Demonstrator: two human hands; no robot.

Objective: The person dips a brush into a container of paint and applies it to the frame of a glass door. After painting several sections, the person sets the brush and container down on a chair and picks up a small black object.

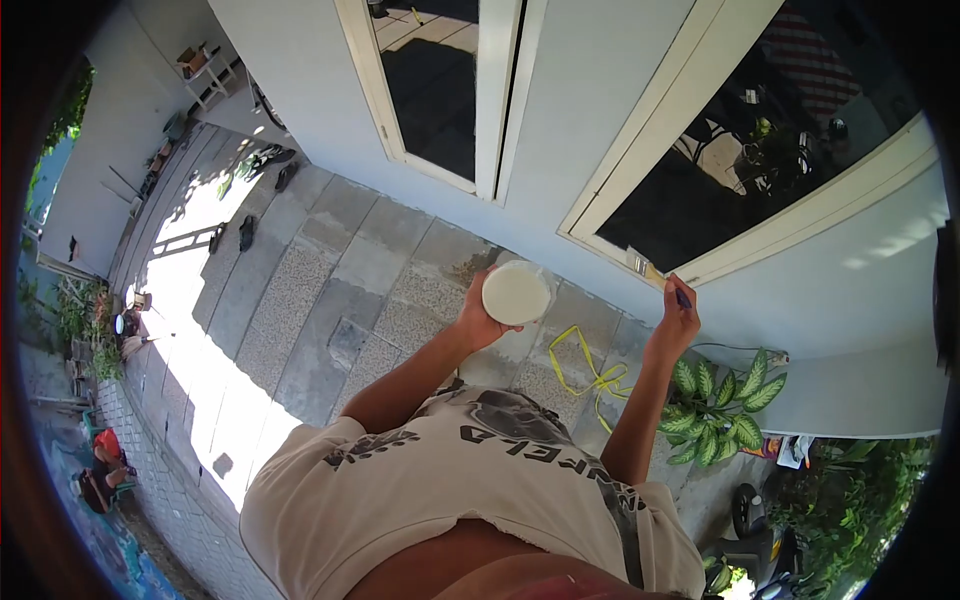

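My left hand [484, 318] is wrapped round a round white tub [516, 292], held upright with pale, cream-coloured contents showing at its top. In my right hand [680, 310] is a paintbrush [652, 273] with a light wooden ferrule end and a dark handle. Its bristles are at the lower left corner of the cream window frame [720, 262]; whether they touch the frame I cannot tell. Dark glass fills the frame.
A second window [425, 90] is on the pale wall [590, 110]. Yellow ribbon [590, 378] lies on the paving below my hands. A leafy potted plant [722, 405] stands at right, a parked motorbike [765, 545] beyond. Dark shoes [247, 233] lie at left; a seated person is at far left.
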